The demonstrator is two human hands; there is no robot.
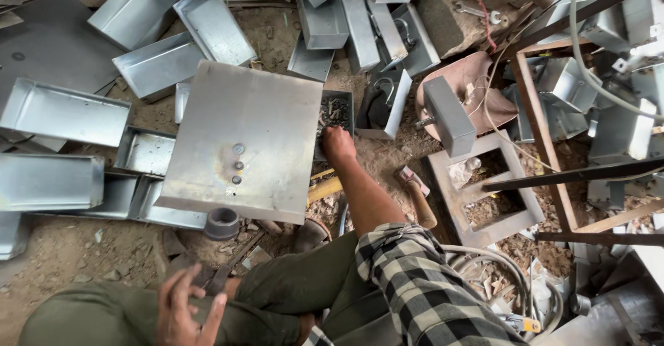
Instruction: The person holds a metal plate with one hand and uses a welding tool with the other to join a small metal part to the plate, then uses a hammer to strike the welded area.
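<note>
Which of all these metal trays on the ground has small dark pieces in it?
The small tray just beyond the flat steel sheet, where the right hand reaches in. It holds dark little pieces; the other trays nearby look bare inside.

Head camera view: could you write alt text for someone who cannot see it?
Seen from above, a seated person's right hand reaches into a small metal tray of dark small parts beside a flat steel sheet, while the left hand rests open near the knee. Folded metal trays and a hammer lie on the dirt floor.
</note>
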